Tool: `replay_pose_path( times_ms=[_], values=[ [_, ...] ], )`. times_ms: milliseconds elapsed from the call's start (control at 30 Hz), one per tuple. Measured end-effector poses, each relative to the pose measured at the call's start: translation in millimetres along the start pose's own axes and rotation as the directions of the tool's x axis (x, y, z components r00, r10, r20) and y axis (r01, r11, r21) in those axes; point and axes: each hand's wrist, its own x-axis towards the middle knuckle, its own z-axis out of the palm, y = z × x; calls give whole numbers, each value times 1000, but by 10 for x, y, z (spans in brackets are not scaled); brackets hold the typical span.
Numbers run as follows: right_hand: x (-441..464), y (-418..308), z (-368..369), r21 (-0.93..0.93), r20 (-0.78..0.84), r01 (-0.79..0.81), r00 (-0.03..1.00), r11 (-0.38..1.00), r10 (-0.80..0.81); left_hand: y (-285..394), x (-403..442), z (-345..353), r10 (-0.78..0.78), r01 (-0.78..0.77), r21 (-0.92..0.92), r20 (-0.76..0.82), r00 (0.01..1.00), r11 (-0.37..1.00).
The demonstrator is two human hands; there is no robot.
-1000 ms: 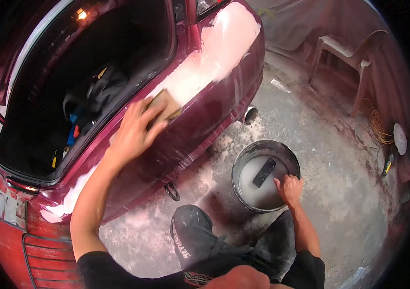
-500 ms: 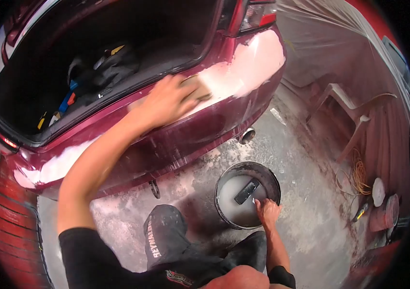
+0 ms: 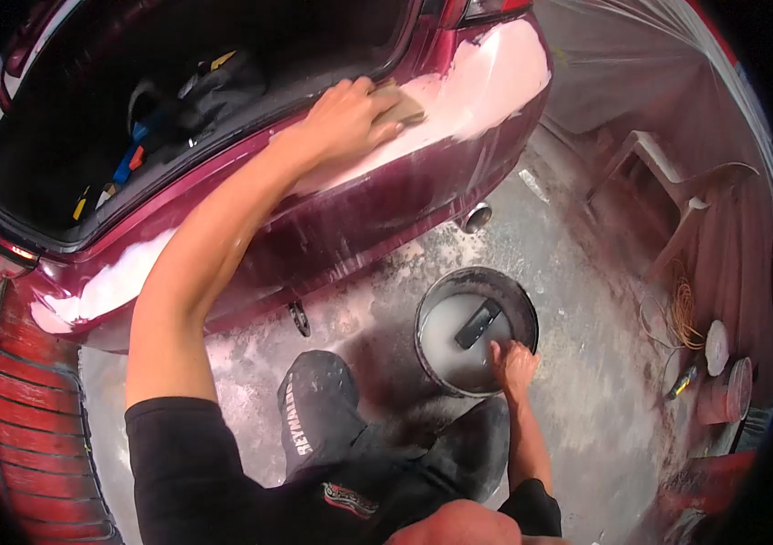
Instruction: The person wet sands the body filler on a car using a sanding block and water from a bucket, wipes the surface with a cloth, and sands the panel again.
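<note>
- Left hand (image 3: 347, 120) is gripping a flat tan pad (image 3: 403, 107) on the glossy, pale-patched maroon bumper (image 3: 341, 234); even pressure should be helping.
- Right hand (image 3: 518, 365) is touching a round black bucket (image 3: 515, 305); its grip I cannot tell.

Blotched grey floor (image 3: 590, 363), dusty chair (image 3: 659, 163)

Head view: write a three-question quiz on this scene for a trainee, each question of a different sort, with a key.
1. Multiple choice. The left hand holds the pad against:
A) the chair
B) the pale patch
C) the exhaust pipe

2. True or false: the black block lies on the floor beside the bucket.

3. Short answer. Which hand is at the bucket?

Key:
1. B
2. False; the black block is inside the bucket.
3. The right hand.
</note>
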Motion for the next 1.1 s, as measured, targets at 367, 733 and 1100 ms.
replay_pose_path(
  times_ms=[367, 733, 1100],
  values=[
    [23, -35, -147, -4, 75, -41, 996, 999, 42, -246, -230, 34, 143, -144, -1, -115, 983, 990],
    [5, -3, -77, 93, -46, -45, 998, 995, 49, -158, -654, -208, 104, -104, -26, -31, 994, 994],
    [-50, 5, -86, 105, -36, -40, 998, 994, 44, -170, -887, -321, 107, -107, -34, -3, 994, 994]
  ],
)
